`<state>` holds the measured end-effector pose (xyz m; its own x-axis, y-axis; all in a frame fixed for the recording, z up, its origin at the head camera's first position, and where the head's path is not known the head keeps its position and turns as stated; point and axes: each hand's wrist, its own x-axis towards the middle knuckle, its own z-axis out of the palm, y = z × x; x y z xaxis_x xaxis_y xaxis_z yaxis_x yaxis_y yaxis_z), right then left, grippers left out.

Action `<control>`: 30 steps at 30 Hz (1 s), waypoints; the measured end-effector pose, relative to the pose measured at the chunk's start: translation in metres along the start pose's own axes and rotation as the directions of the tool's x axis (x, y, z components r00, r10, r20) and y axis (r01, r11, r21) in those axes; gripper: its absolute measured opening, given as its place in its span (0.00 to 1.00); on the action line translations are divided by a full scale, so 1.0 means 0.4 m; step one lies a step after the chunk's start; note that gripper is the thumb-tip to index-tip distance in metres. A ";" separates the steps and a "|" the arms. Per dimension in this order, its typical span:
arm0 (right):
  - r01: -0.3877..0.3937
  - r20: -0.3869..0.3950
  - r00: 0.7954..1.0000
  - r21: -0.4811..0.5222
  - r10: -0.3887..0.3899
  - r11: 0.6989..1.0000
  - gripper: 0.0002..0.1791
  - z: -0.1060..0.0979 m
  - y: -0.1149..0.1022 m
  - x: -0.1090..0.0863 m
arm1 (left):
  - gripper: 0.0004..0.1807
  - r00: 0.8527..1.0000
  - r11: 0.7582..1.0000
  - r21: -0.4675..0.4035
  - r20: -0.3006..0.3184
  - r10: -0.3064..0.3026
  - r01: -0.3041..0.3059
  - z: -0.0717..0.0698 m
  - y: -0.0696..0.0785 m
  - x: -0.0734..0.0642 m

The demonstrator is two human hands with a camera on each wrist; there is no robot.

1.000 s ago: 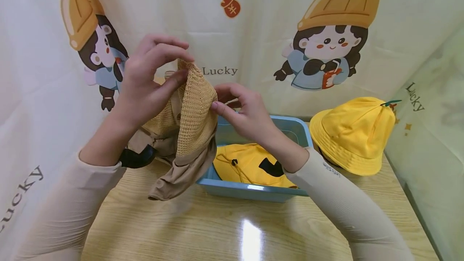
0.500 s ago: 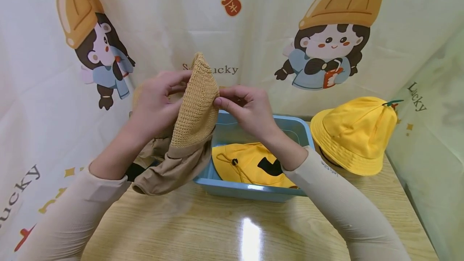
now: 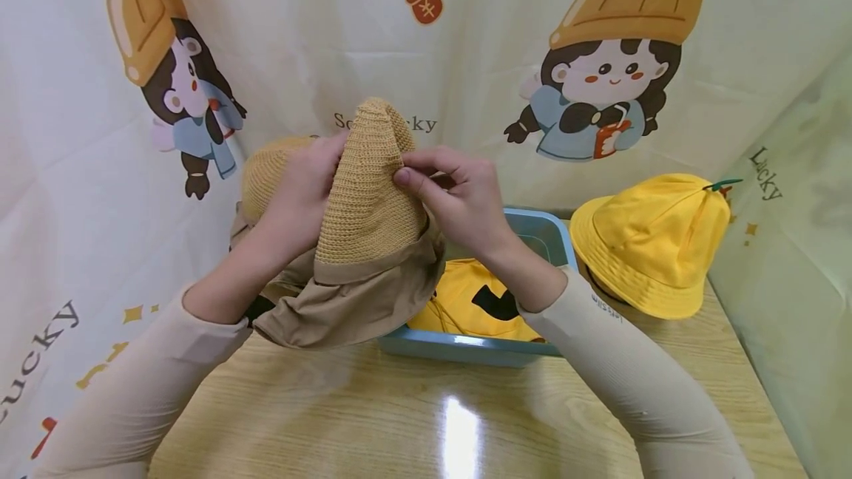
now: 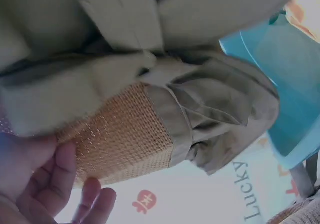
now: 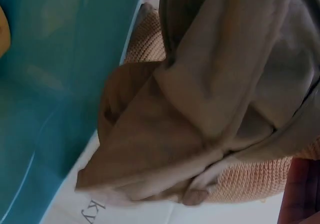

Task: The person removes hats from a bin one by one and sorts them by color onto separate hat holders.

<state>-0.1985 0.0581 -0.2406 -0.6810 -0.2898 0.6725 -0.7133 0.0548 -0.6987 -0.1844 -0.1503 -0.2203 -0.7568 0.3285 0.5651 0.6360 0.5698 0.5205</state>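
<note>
A tan sun hat (image 3: 366,205) with a knitted crown and a brown cloth brim hangs folded between both hands. The right hand (image 3: 459,202) pinches the side of its crown between thumb and fingers. At the crown's left side, the left hand (image 3: 299,194) holds the knit, its fingers mostly hidden behind the hat in the head view. Curled fingers (image 4: 65,169) show against the knit in the left wrist view. Behind the left forearm stands a second tan knitted hat (image 3: 262,176), partly covered. In the right wrist view the brown brim (image 5: 165,134) fills the middle.
Behind the held hat stands a blue plastic bin (image 3: 466,350) with a yellow hat (image 3: 475,294) inside. Another yellow hat (image 3: 652,246) with a green stem sits to the right on the wooden table (image 3: 373,420). A printed curtain (image 3: 479,72) hangs behind and at both sides.
The left hand has come down from the crown's top to its side, partly behind the hat. The hat has turned, its brim spreading right over the bin. The right hand keeps its pinch.
</note>
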 end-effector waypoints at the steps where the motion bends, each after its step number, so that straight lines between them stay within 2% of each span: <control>1: -0.004 0.001 1.000 -0.002 0.004 1.000 0.07 -0.001 -0.002 0.002 | 0.11 1.000 0.999 -0.042 0.006 -0.012 0.013 -0.002 -0.003 0.001; 3: -0.010 0.006 1.000 -0.007 0.010 1.000 0.07 -0.006 -0.005 0.005 | 0.13 1.000 0.990 -0.137 0.016 -0.024 0.026 -0.008 -0.007 0.002; 6: -0.011 0.004 1.000 0.011 0.011 1.000 0.07 -0.016 -0.009 0.009 | 0.13 0.999 0.957 -0.285 0.035 -0.038 0.047 -0.019 -0.007 0.004; 10: 0.001 -0.021 1.000 0.018 0.000 1.000 0.06 -0.034 -0.011 0.015 | 0.09 0.998 0.931 -0.361 0.020 -0.058 0.062 -0.044 -0.001 0.004; 14: 0.017 -0.063 0.998 -0.027 -0.019 0.999 0.06 -0.064 -0.009 0.021 | 0.08 0.998 0.964 -0.263 -0.031 -0.049 0.039 -0.085 0.005 -0.001; 16: 0.045 -0.069 0.996 -0.094 -0.052 0.995 0.06 -0.082 -0.008 0.022 | 0.08 0.998 0.986 -0.166 -0.056 -0.007 -0.003 -0.104 0.005 -0.005; 18: 0.101 -0.055 0.992 -0.185 -0.113 0.978 0.06 -0.098 -0.008 0.023 | 0.08 0.996 0.997 -0.046 -0.077 0.055 -0.058 -0.120 0.005 -0.009; 21: 0.224 -0.005 0.971 -0.336 -0.240 0.915 0.06 -0.115 -0.009 0.024 | 0.07 0.983 0.983 0.104 -0.089 0.162 -0.152 -0.134 0.005 -0.012; 24: 0.312 0.033 0.944 -0.409 -0.328 0.858 0.07 -0.120 -0.010 0.028 | 0.06 0.962 0.955 0.193 -0.112 0.249 -0.224 -0.142 0.008 -0.011; 26: 0.332 0.041 0.937 -0.422 -0.348 0.844 0.07 -0.116 -0.012 0.034 | 0.05 0.947 0.939 0.230 -0.140 0.291 -0.254 -0.147 0.010 -0.007; 30: 0.332 0.029 0.935 -0.417 -0.353 0.846 0.07 -0.099 -0.010 0.050 | 0.05 0.917 0.919 0.273 -0.200 0.344 -0.286 -0.158 0.011 0.001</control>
<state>-0.2159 0.0901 -0.2147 -0.3804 -0.3179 0.8685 -0.8987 0.3487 -0.2660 -0.1725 -0.1954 -0.1774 -0.4450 0.3470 0.8256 0.7593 0.6350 0.1424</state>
